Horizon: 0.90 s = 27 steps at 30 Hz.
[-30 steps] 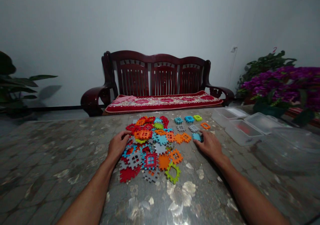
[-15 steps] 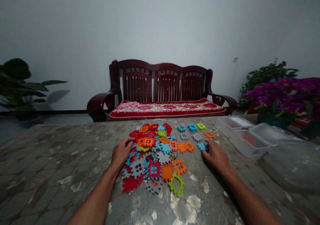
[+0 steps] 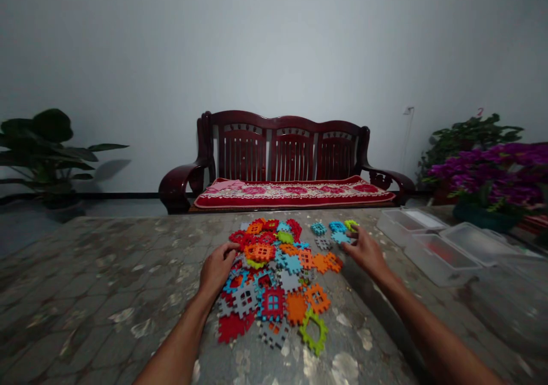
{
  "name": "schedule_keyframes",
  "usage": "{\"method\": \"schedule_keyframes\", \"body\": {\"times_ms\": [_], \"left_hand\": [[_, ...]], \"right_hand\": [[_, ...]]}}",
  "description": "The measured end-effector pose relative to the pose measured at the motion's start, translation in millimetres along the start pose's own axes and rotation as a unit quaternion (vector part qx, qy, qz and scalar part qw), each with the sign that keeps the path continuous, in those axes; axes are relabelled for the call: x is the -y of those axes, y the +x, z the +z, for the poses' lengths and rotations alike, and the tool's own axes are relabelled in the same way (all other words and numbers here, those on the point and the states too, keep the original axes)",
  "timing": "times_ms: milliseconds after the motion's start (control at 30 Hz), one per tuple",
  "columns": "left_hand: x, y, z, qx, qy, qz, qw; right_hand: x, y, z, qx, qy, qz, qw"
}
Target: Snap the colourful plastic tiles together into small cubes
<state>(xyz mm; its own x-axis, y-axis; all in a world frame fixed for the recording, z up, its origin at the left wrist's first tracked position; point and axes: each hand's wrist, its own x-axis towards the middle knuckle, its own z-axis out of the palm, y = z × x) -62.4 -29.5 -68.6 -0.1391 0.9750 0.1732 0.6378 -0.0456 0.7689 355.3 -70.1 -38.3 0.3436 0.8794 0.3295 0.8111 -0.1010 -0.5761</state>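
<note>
My right hand (image 3: 366, 253) pinches a light blue toothed building tile (image 3: 340, 237) between thumb and fingers, over the right part of the table. Just beyond it lie a blue tile (image 3: 337, 226) and a lime green tile (image 3: 351, 225), the green one partly covered by my fingers. A grey tile (image 3: 323, 243) and another blue tile (image 3: 318, 228) sit to its left. My left hand (image 3: 217, 266) rests against the left edge of a heap of mixed tiles, fingers loosely bent and holding nothing I can see. In that heap are an orange window tile (image 3: 260, 252) and a red-and-blue window tile (image 3: 273, 303).
Clear plastic boxes (image 3: 445, 259) with lids stand on the right of the patterned table (image 3: 107, 282). Purple flowers (image 3: 496, 171) in a pot rise behind them. A dark wooden bench (image 3: 278, 145) with a red cushion stands beyond the table, and a leafy plant (image 3: 55, 156) is at left.
My right hand has carried the light blue tile away from me, toward the laid-out tiles at the back. My left hand stays by the heap. The view has shifted slightly.
</note>
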Motion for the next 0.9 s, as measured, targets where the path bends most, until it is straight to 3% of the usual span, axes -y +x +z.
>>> {"method": "schedule_keyframes", "body": {"times_ms": [167,300,633,767,900], "left_hand": [[-1,-2,-0.9,-0.001,-0.005,-0.006,1.0],[-1,-2,-1.3,-0.005,-0.01,-0.008,1.0],[-3,-3,-1.1,-0.01,-0.006,-0.016,1.0],[-5,-4,-1.5,-0.01,0.002,-0.02,1.0],[-7,-5,-2.9,-0.001,0.009,-0.023,1.0]], "right_hand": [[41,27,37,-0.005,-0.02,0.051,0.998],[60,38,57,0.01,-0.053,0.1,0.994],[52,45,74,0.029,-0.104,0.096,0.989],[49,34,69,0.01,-0.088,0.055,0.994],[51,13,63,0.06,-0.018,0.002,0.998]]}}
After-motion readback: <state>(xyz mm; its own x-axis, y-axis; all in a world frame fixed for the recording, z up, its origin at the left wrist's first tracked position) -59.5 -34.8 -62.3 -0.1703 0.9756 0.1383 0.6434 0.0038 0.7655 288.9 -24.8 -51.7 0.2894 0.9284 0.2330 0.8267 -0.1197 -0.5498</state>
